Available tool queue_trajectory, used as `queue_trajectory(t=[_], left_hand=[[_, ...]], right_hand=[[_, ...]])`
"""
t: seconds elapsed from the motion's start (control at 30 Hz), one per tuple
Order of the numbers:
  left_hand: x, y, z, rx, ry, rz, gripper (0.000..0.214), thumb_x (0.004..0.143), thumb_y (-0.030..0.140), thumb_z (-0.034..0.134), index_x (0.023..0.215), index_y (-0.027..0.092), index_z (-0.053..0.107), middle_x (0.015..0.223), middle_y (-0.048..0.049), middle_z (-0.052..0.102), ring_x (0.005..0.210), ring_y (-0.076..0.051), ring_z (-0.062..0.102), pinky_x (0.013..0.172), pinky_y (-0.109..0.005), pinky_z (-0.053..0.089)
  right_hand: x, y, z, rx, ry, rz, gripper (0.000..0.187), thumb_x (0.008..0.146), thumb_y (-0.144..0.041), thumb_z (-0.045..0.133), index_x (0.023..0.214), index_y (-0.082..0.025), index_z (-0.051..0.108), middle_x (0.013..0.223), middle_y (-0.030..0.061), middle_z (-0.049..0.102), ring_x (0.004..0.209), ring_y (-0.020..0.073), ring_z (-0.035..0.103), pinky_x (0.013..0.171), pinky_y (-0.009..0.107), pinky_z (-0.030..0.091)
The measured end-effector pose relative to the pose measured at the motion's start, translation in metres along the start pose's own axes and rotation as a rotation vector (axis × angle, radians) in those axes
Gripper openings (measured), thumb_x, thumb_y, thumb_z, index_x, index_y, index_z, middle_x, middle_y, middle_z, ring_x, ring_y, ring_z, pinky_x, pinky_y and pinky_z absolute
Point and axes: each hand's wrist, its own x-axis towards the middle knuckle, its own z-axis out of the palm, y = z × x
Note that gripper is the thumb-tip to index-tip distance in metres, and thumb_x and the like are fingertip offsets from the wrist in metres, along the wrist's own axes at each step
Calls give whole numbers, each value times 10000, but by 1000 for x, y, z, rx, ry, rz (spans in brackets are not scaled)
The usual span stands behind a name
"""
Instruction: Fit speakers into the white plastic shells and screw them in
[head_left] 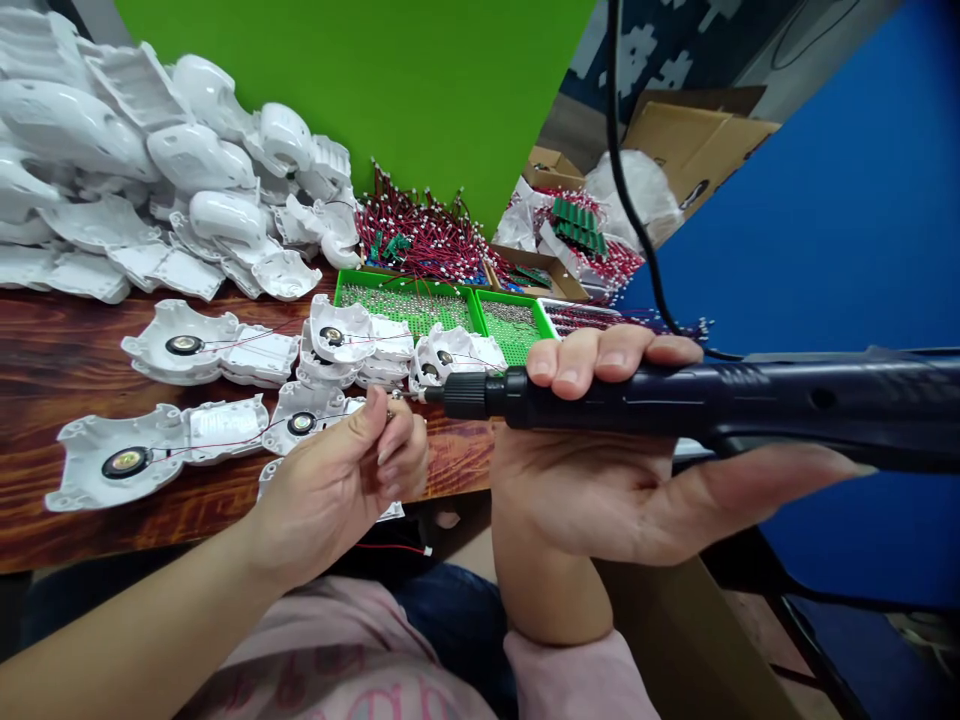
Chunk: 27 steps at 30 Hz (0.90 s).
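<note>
My right hand (592,470) is wrapped around a dark electric screwdriver (637,397), held level with its bit pointing left. Its thumb stretches along the underside of the tool. My left hand (345,480) is closed, thumb against the curled forefinger, right at the tip of the bit (420,395). Small shiny screws (391,400) show between thumb and finger there; how many lie inside the fist is hidden. Behind the hands lie white plastic shells with round speakers and thin wires, among them one shell (457,350) just past the bit.
Speaker shells (150,430) stand in rows on the wooden table (30,400). White shells (202,160) are heaped at the back left. Green trays (409,305) of screws, red wire bundles (427,235) and cardboard boxes (697,140) sit behind. A black cord (626,190) hangs down near the screwdriver.
</note>
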Motion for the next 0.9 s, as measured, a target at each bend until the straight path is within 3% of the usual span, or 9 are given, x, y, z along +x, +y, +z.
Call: queue_trajectory(t=[0.13,0.23,0.33,0.43,0.53,0.6,0.73,0.9], left_hand=[[-1,5,-4,-174,64,-93,314,947,297,493,682,136,543,655,-16,372,557,-99,388,545,-226,453],[0,13,-7,-263,214,-158,115,843,107,522,796,92,626,791,-70,500,678,-115,528,586,-212,502],[0,19,-10,-224,283,-131,162,717,47,552,835,95,652,757,-57,465,644,-100,487,532,-181,452],[-4,19,-15,153,279,29,225,642,98,649,857,163,656,673,-3,362,556,-76,340,475,-170,353],[-10,16,-20,810,371,320,337,688,247,793,1005,245,677,642,24,331,535,-66,306,478,-155,278],[-14,15,-22,1116,424,481,325,743,366,795,1035,267,693,596,37,298,510,-65,298,482,-167,263],[-17,16,-25,1251,434,660,167,797,408,750,900,279,722,523,32,381,465,-75,286,445,-217,201],[-16,20,-27,1332,395,844,86,776,239,770,846,288,756,566,18,495,494,-77,331,453,-235,195]], right_hand=[[-1,-4,0,20,7,9,524,934,-651,282,874,-261,626,813,3,420,647,116,493,645,297,509],[-3,-9,0,-49,14,95,507,943,-654,296,879,-276,628,825,4,423,658,122,502,667,312,524],[-4,-10,0,-64,1,106,496,952,-638,314,876,-271,639,822,6,430,657,121,506,666,314,533],[-4,-8,1,-95,-24,39,499,931,-664,332,873,-282,647,803,2,425,639,118,501,639,303,532],[-4,-7,3,-121,-30,14,504,937,-669,325,854,-287,643,777,-7,416,611,108,491,613,283,523],[-5,-9,5,-109,-38,27,498,947,-657,328,847,-282,639,769,-11,422,604,106,496,608,281,523],[-9,-14,8,-54,-45,151,427,965,-600,378,861,-269,627,796,-10,460,649,114,530,657,308,539],[-14,-12,9,-81,-59,202,407,956,-612,391,871,-287,621,802,-6,473,657,134,536,668,339,530]])
